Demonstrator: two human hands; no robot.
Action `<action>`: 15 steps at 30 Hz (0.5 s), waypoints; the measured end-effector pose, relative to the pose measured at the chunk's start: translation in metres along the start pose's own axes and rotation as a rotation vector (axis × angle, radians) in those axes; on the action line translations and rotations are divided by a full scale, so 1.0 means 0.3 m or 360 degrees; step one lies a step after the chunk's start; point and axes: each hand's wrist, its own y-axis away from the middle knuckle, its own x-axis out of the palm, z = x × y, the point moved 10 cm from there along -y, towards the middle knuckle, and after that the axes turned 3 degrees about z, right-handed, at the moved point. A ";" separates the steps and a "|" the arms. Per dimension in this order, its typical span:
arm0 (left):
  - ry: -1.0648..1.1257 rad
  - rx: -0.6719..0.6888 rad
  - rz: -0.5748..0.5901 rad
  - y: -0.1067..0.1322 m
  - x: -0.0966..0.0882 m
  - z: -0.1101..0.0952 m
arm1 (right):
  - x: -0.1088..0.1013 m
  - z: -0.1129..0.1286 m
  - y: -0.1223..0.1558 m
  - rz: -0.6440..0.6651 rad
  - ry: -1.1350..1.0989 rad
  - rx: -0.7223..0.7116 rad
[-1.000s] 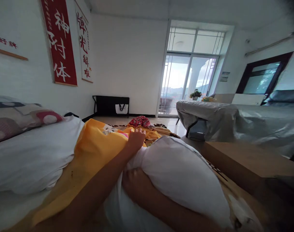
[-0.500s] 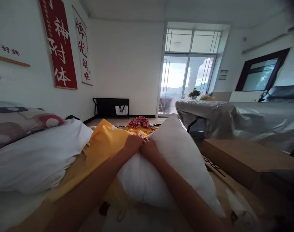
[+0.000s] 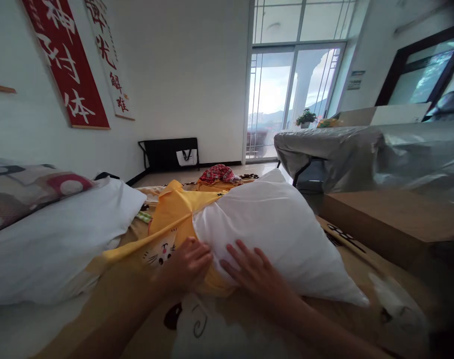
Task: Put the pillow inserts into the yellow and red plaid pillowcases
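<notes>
A white pillow (image 3: 282, 229) lies in front of me, its left end against a yellow pillowcase (image 3: 174, 207) with a printed cat face. My left hand (image 3: 193, 262) is closed on the near edge of the pillowcase, by the pillow's left end. On the pillow's near left part rests my right hand (image 3: 254, 271), fingers spread and flat. Some of the pillow's left end is covered by the yellow cloth; how far it reaches inside is hidden.
Another white pillow (image 3: 62, 239) and a patterned cushion (image 3: 32, 192) are at the left. Red plaid cloth (image 3: 218, 173) lies beyond the pillowcase. A cardboard box (image 3: 391, 214) and a plastic-covered table (image 3: 346, 149) stand at the right, over a brown patterned blanket (image 3: 137, 294).
Both hands have come nearer to me, down from the far end of the pillow. My right hand has opened onto the pillow. The view has tilted downward.
</notes>
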 end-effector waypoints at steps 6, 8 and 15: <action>0.0015 -0.0024 0.0389 -0.068 0.070 0.003 | 0.129 -0.065 -0.102 0.0187 -0.0005 -0.0102; 0.0037 -0.0137 0.0418 -0.109 0.045 0.038 | 0.090 -0.112 -0.201 0.0266 -0.0087 -0.0201; 0.0397 -0.0295 -0.0104 -0.281 -0.336 0.117 | -0.182 -0.309 -0.542 0.0082 -0.0315 0.0055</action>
